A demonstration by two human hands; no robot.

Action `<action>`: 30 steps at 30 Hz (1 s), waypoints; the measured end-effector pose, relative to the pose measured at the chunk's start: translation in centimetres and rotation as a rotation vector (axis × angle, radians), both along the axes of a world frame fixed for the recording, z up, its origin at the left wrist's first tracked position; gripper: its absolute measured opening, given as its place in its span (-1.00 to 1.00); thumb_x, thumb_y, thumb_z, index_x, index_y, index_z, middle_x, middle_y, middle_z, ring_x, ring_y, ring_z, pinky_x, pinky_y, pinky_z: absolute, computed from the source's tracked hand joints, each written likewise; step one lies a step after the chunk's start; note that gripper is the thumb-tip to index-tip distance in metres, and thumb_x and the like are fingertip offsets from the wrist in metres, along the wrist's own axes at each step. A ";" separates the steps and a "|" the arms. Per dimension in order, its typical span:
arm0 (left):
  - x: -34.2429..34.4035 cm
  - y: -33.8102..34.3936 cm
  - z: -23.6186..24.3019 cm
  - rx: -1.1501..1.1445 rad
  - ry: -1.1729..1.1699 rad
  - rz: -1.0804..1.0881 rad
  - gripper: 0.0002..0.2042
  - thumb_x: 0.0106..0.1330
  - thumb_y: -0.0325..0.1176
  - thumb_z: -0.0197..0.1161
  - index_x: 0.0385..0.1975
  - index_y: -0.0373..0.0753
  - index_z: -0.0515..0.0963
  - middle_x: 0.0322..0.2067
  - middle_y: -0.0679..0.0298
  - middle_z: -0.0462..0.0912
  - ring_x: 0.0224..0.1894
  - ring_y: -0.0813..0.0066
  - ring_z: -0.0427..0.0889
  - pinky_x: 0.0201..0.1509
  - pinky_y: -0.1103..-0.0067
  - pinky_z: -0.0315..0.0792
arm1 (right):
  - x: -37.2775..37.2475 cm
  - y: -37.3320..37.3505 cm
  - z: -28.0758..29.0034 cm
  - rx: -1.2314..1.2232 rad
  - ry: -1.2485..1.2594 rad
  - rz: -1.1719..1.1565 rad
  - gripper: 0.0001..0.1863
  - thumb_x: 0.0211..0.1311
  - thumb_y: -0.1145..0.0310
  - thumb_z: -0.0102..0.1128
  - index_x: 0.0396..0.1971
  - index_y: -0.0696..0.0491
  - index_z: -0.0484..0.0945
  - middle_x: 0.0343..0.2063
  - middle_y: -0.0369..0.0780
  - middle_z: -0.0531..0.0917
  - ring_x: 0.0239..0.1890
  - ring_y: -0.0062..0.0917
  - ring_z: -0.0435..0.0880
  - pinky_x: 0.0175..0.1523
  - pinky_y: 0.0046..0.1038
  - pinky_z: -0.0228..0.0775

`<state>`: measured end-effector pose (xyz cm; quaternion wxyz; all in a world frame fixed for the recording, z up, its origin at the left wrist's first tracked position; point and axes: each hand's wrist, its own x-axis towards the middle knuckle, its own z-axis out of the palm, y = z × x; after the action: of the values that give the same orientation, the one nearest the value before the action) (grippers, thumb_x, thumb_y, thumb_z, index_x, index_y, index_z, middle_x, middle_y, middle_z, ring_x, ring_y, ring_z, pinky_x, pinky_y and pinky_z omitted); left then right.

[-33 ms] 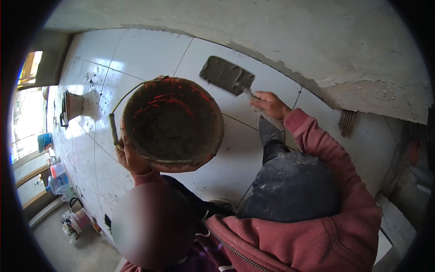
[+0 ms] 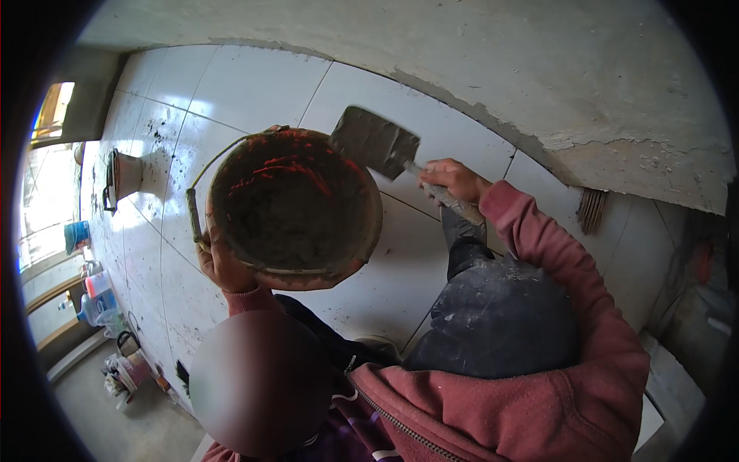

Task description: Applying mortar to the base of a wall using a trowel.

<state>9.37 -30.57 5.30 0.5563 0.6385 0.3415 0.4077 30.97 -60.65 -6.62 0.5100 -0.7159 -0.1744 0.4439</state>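
My left hand (image 2: pixel 222 266) grips the near-left edge of a round bucket (image 2: pixel 319 282), beside the end of its wire handle. The bucket is tilted so its mouth faces me; red streaks show on the inner wall, above wet grey mortar (image 2: pixel 269 219). In my right hand (image 2: pixel 456 181) is a trowel (image 2: pixel 375 142), fingers closed round its mortar-crusted handle. Its flat rectangular blade carries a dark grey coat, and the blade's left corner overlaps the bucket's right rim in the picture; I cannot tell whether they touch.
A plastered wall (image 2: pixel 600 85) with a ragged lower edge borders white floor tiles (image 2: pixel 254 81). A bundle of thin sticks (image 2: pixel 591 210) lies against it. At left stand a pale bucket (image 2: pixel 125 181), a blue container (image 2: pixel 77 237) and a pail of odds and ends (image 2: pixel 129 369).
The trowel has moved left and slightly toward me, bringing its blade to the bucket's rim. My right hand has shifted a little with it. The bucket and left hand hardly differ.
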 end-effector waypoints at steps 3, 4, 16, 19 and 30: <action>-0.5 0.3 0.1 -0.086 -0.018 -0.050 -0.87 0.19 -0.45 -0.01 -0.36 -0.35 0.45 -0.54 0.40 0.47 -0.54 0.75 0.37 -0.45 0.80 0.25 | 0.1 2.0 -0.2 -0.013 0.605 0.230 -0.64 0.19 0.13 -0.07 -0.38 0.18 0.46 -0.61 -0.24 0.50 -0.69 -0.57 0.44 -0.55 -0.51 0.32; -0.4 0.2 0.2 -0.089 -0.015 -0.048 -0.87 0.19 -0.45 -0.01 -0.36 -0.35 0.45 -0.54 0.40 0.47 -0.54 0.75 0.37 -0.45 0.80 0.25 | 0.2 2.2 -0.3 -0.144 0.709 0.291 -0.65 0.22 0.14 -0.11 -0.39 0.16 0.46 -0.64 -0.28 0.47 -0.73 -0.63 0.40 -0.60 -0.57 0.28; -7.5 10.5 -4.7 0.678 0.600 0.009 -0.77 0.20 -0.40 -0.02 -0.29 -0.40 0.51 -0.37 0.25 0.56 -0.35 0.58 0.52 -0.36 0.73 0.37 | -0.2 -6.4 -0.9 -0.054 -0.207 0.087 -0.71 0.09 0.21 0.04 -0.41 0.17 0.44 -0.60 -0.21 0.49 -0.63 -0.50 0.47 -0.50 -0.49 0.33; -7.6 12.5 -4.7 -0.176 0.198 0.111 -0.71 0.22 -0.33 -0.03 -0.25 -0.45 0.49 -0.26 0.12 0.55 -0.28 0.40 0.55 -0.25 0.58 0.45 | -2.6 -0.5 -0.5 0.138 -0.865 0.154 -0.68 0.00 0.25 0.14 -0.32 0.14 0.35 -0.41 -0.17 0.44 -0.42 -0.33 0.50 -0.35 -0.39 0.37; -3.9 14.7 -3.4 -0.702 0.054 0.034 -0.66 0.27 -0.30 -0.17 -0.16 -0.45 0.40 -0.20 0.00 0.52 -0.22 0.14 0.56 -0.09 0.31 0.47 | -3.2 -1.5 -2.9 0.000 -0.959 0.384 -0.58 0.03 0.19 0.10 -0.11 0.02 0.29 -0.24 -0.15 0.36 -0.27 -0.23 0.49 -0.23 -0.28 0.40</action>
<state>5.51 -15.86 1.93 0.7258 0.4130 0.4860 0.2577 27.79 -62.18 -9.48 0.2821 -0.7941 -0.5167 0.1514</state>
